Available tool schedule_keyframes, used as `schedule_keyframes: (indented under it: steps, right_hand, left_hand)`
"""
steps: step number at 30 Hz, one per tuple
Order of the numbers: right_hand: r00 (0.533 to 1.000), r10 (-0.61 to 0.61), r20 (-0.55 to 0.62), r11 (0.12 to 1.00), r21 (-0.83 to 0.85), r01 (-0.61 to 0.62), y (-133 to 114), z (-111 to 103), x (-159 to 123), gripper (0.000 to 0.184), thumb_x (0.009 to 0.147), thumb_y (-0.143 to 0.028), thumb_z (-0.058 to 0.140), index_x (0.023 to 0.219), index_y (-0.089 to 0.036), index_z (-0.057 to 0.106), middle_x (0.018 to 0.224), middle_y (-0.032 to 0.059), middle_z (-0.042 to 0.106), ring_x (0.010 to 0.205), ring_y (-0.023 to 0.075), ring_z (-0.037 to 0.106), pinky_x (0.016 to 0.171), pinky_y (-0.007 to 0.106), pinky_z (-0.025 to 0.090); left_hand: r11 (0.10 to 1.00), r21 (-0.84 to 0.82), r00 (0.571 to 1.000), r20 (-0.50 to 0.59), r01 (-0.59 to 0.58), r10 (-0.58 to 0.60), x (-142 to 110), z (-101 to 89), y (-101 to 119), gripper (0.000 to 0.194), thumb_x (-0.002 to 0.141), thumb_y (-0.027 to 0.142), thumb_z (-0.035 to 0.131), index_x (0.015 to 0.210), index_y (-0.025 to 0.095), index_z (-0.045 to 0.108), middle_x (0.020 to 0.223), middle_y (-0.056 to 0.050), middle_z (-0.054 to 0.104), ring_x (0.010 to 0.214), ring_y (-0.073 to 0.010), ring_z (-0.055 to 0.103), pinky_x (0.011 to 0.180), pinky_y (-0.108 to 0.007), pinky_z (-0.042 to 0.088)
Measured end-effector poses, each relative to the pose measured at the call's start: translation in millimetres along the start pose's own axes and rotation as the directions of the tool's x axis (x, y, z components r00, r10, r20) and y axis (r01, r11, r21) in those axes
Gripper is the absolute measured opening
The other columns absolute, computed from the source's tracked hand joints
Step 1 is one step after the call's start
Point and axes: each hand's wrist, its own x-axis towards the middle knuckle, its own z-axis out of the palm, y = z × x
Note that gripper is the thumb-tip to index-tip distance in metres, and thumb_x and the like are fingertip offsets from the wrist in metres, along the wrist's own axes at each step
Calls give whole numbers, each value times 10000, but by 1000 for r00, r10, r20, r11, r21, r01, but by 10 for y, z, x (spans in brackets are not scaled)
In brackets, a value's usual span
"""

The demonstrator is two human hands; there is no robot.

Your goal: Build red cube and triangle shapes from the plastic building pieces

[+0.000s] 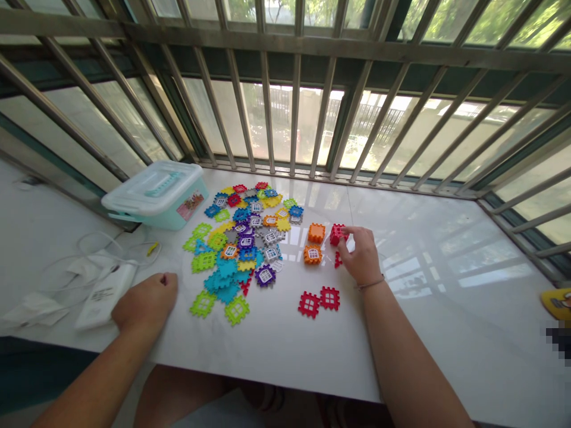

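Note:
My right hand point(362, 255) has its thumb and fingers closed on a red toy building-block cube point(338, 233) standing on the white table. A further red piece point(338, 260) lies just below, partly covered by my thumb. To the left of that hand sit two orange blocks, one point(316, 233) behind the other point(313, 255). Nearer me lie two red window-frame tiles point(308, 304) point(330, 298), touching at their edges. My left hand point(149, 300) rests as a fist at the table's left, apart from the pile of coloured notched tiles point(227, 274); nothing shows in it.
A lidded turquoise storage box point(156, 193) stands at the back left. Beside my left hand are a white device point(107, 295), a cable point(84, 238) and crumpled tissue point(33, 312). Metal bars point(294, 119) line the far edge. Something yellow point(557, 303) sits at the right.

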Motion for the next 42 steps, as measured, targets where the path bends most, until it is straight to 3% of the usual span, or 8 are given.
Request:
schedule_keyframes:
  steps: [3, 6, 9, 15, 19, 26, 31, 42]
  right_hand:
    - [980, 4, 198, 999, 52, -14, -205, -212, -38, 120, 1047, -271, 602, 1136, -254, 681, 1050, 76, 757, 1012, 281, 698, 963, 469, 566]
    - [871, 37, 490, 995, 68, -80, -448, -427, -206, 139, 1044, -322, 669, 1169, -262, 676, 1069, 64, 747, 967, 258, 713, 871, 418, 583]
    - [785, 40, 618, 998, 20, -67, -650, -590, -471, 194, 1002, -351, 758, 1163, -273, 684, 1167, 85, 737, 1081, 302, 711, 949, 473, 594]
    - [764, 89, 639, 992, 9, -123, -684, -715, -925, 497, 907, -269, 840, 1354, -260, 623, 1339, 119, 715, 1233, 340, 689, 1076, 556, 592]
    - [787, 100, 608, 991, 7, -132, -601, -684, -998, 396, 933, -214, 750, 1313, -257, 645, 1298, 115, 738, 1209, 334, 708, 1058, 550, 610]
    - [880, 123, 458, 992, -34, -121, -624, -619, -1051, 342, 988, -228, 664, 1327, -265, 638, 1314, 116, 736, 1241, 332, 693, 1077, 540, 604]
    - [872, 134, 471, 991, -66, -117, -670, -551, -1112, 506, 977, -378, 759, 1433, -242, 588, 1445, 153, 695, 1335, 359, 655, 1107, 566, 571]
    - [855, 235, 462, 970, -166, -177, -816, -422, -1067, 343, 993, -388, 721, 1288, -243, 623, 1268, 141, 730, 1149, 343, 692, 1004, 527, 571]
  left_hand:
    - [1000, 6, 1000, 2, 13, -13, 5, 2, 3, 666, 1078, 531, 266, 1188, 173, 816, 1189, -257, 768, 1045, -435, 727, 804, -490, 577]
    - [1000, -6, 1000, 6, 4, -4, -1, -8, 10, 671, 1072, 543, 284, 1211, 166, 821, 1203, -262, 769, 1050, -431, 732, 819, -491, 579]
    - [1000, -21, 1000, 11, 12, -11, 2, -4, 6, 661, 1065, 547, 308, 1217, 159, 821, 1210, -263, 768, 1063, -438, 730, 825, -494, 573]
    - [999, -48, 1000, -2, 9, -10, 68, 86, -54, 634, 1054, 565, 341, 1192, 178, 824, 1194, -263, 769, 1057, -439, 723, 822, -499, 561]
    - [999, -34, 1000, -7, -10, 10, 90, 111, -72, 676, 1070, 563, 269, 1191, 189, 818, 1182, -253, 771, 1066, -444, 720, 810, -495, 561]
    - [999, -29, 1000, 4, -20, 20, 78, 93, -61, 677, 1066, 554, 280, 1228, 179, 820, 1221, -272, 764, 1062, -449, 723, 803, -497, 562]
    - [999, -36, 1000, -20, -17, 16, 83, 108, -64, 631, 1047, 543, 340, 1208, 180, 830, 1197, -275, 772, 1047, -452, 726, 797, -509, 570]
    - [1000, -27, 1000, 10, -6, 6, 87, 87, -68, 665, 1066, 557, 299, 1223, 172, 818, 1187, -256, 771, 1055, -431, 734, 821, -496, 579]
